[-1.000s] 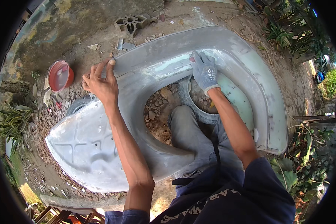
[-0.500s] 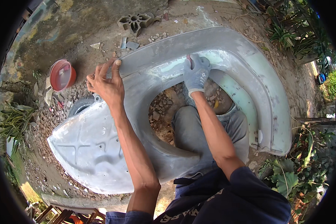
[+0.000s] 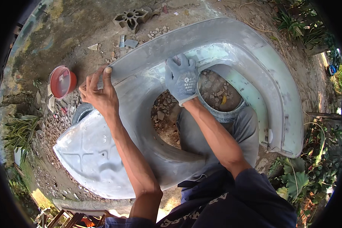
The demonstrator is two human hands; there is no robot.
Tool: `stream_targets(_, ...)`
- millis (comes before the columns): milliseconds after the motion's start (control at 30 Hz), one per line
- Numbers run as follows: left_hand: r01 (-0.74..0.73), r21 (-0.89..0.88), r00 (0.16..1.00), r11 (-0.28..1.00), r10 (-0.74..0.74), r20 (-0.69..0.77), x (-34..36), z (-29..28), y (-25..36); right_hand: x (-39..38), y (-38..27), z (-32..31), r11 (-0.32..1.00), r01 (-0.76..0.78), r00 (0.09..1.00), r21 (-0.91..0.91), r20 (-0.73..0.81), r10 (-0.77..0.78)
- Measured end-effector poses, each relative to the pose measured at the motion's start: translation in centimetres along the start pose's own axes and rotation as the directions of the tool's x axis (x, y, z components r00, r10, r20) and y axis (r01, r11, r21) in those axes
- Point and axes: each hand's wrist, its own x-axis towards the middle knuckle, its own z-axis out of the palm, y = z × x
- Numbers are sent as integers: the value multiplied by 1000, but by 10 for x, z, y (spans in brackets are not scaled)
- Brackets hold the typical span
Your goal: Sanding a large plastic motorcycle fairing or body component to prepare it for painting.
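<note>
A big curved grey vehicle body panel with a wheel-arch opening and pale green patches lies in front of me. My bare left hand pinches its upper left edge, thumb on top and the other fingers curled beyond the rim. In a grey work glove, my right hand presses on the panel's surface above the opening. A small reddish-brown piece shows between its fingers, mostly covered by them; what it is, I cannot tell.
A red bucket with liquid stands on the gravel at the left. Beyond the panel lie a patterned concrete block and small flat scraps. A tyre shows under the panel's left side. Plants grow along the right.
My right hand has slid leftward along the surface above the opening, its fingers now more spread over it. My left hand keeps its hold on the edge. The view has shifted slightly.
</note>
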Motion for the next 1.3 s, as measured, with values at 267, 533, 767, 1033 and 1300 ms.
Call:
stream_targets(267,-43,-14,999,999,43,-14,1,2,6,-1,6,4,984,-116,992,-133,41,122)
stream_targets(533,-45,-40,998,998,42,-55,3,1,15,19,59,-7,954,-214,977,-209,-35,211)
stream_targets(767,-41,-97,999,994,41,-2,1,-8,-5,8,40,-7,989,1,993,-149,113,16)
stream_targets(1033,-20,-70,999,997,18,-29,4,-3,8,-6,-29,10,980,-10,995,-197,98,30)
stream_targets(1300,-50,-70,998,996,48,-36,3,-3,5,29,141,-12,963,-121,985,-243,-153,85)
